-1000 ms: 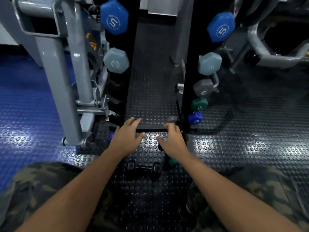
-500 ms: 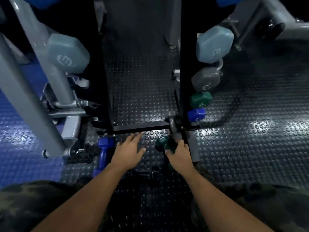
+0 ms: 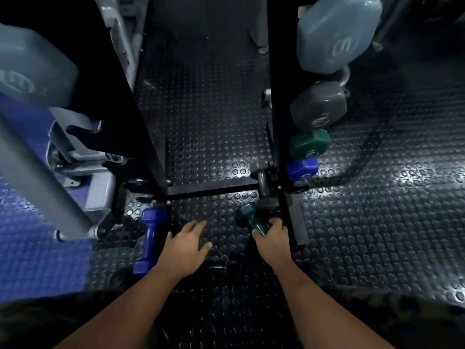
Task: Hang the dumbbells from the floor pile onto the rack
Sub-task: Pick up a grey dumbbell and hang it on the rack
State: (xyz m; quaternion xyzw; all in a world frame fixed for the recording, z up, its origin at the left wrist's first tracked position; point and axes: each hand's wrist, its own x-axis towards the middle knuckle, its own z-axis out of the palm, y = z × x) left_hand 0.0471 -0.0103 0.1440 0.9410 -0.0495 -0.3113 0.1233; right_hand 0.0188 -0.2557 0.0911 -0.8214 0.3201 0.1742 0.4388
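My right hand [image 3: 273, 238] is closed around the handle of a small green dumbbell [image 3: 247, 216] low over the floor, just in front of the black rack's base bar [image 3: 214, 188]. My left hand [image 3: 187, 244] hovers flat with fingers spread, holding nothing, beside a blue dumbbell [image 3: 148, 235] lying on the floor. A black dumbbell [image 3: 221, 265] lies between my wrists, mostly hidden. A grey dumbbell [image 3: 263, 180] sits at the foot of the rack's right post [image 3: 275, 96]. On that post hang a pale blue [image 3: 337, 34], a grey [image 3: 318, 107], a green [image 3: 308, 144] and a blue [image 3: 302, 168] dumbbell.
The rack's left post [image 3: 141, 117] stands beside a grey machine frame [image 3: 37, 177] over blue flooring. A large pale blue dumbbell end [image 3: 32, 69] hangs at upper left. Studded black rubber floor [image 3: 377, 222] spreads to the right. My camouflage trousers fill the bottom corners.
My head has dropped lower and closer to the rack base. My right hand has closed around the green dumbbell's handle; my left hand has drawn back slightly from the base bar.
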